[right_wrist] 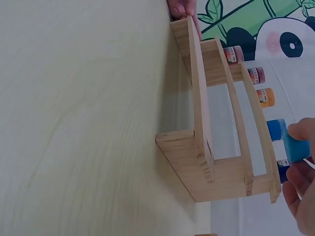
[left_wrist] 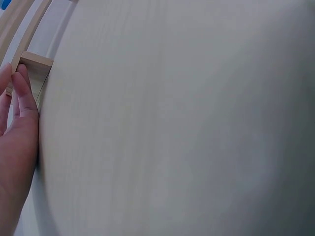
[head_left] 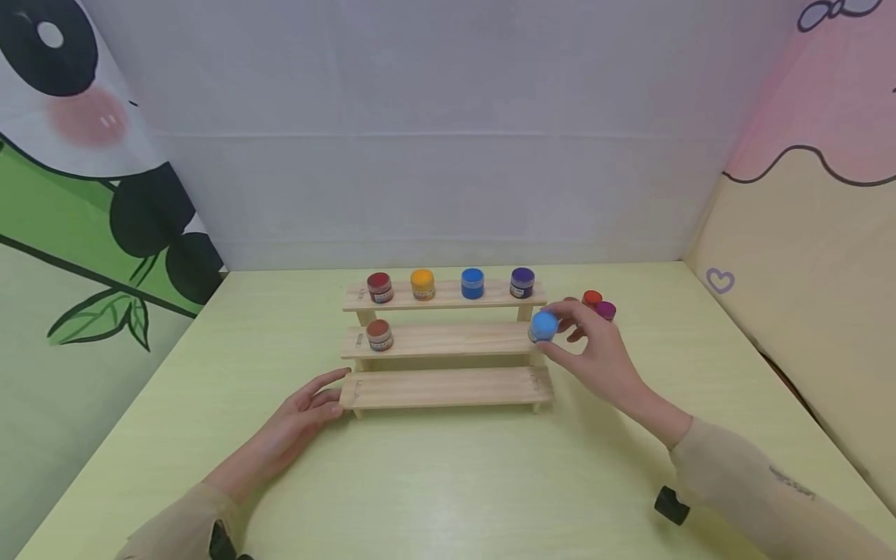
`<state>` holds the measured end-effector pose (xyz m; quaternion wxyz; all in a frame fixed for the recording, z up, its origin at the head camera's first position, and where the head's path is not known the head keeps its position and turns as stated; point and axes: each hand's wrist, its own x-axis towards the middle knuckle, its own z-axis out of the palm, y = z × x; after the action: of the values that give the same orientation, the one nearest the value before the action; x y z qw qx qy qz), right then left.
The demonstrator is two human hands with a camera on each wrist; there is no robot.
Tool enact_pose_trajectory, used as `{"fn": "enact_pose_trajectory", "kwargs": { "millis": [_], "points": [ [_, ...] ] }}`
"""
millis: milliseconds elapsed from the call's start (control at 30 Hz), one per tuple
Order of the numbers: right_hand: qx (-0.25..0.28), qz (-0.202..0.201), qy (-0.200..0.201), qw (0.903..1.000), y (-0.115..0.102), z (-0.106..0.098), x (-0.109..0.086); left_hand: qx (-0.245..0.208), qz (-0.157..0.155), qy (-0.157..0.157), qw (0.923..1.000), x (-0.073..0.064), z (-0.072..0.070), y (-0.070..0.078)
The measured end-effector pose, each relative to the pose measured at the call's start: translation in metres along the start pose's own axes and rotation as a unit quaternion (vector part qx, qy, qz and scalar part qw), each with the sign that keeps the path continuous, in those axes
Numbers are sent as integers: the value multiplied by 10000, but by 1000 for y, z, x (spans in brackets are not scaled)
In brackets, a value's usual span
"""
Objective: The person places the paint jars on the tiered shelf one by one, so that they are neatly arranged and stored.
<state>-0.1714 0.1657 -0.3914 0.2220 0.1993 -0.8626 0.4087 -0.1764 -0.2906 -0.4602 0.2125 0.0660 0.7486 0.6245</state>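
Observation:
A three-tier wooden stand (head_left: pixel 448 387) sits on the table. My left hand (head_left: pixel 302 420) holds the left end of its lowest board; in the left wrist view the fingers (left_wrist: pixel 23 93) are at the board beside its leg. Between the thumb and fingers of my right hand (head_left: pixel 593 350) is a light blue paint jar (head_left: pixel 543 326), held by the right end of the middle board. The top board carries a dark red jar (head_left: pixel 380 288), a yellow jar (head_left: pixel 423 285), a blue jar (head_left: pixel 472 284) and a purple jar (head_left: pixel 522 283). A brown-red jar (head_left: pixel 379 335) stands at the middle board's left.
Behind my right hand, an orange-red jar (head_left: pixel 592 298) and a magenta jar (head_left: pixel 606 310) stand on the table (head_left: pixel 448 482), partly hidden. A pale cloth wall (head_left: pixel 448 194) rises behind the stand, with printed panels on both sides.

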Motion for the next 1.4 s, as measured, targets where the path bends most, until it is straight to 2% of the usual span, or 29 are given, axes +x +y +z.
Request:
{"fn": "enact_pose_trajectory", "kwargs": {
  "millis": [267,567,1000,1133,1400],
  "points": [
    [154,114,-243,9995,-10,12,2,-27,27,4,10000,1,0,0],
    [263,-82,-393,9988,-16,32,8,10,16,-11,10000,0,1,0],
    [707,-108,-517,9961,-26,56,21,-3,-60,38,10000,-1,1,2],
    [767,-2,-560,9955,-29,63,24,-4,-49,47,10000,-1,1,1],
    [773,-94,-479,9958,-31,77,32,-25,-55,43,10000,1,0,-1]
  ]
}}
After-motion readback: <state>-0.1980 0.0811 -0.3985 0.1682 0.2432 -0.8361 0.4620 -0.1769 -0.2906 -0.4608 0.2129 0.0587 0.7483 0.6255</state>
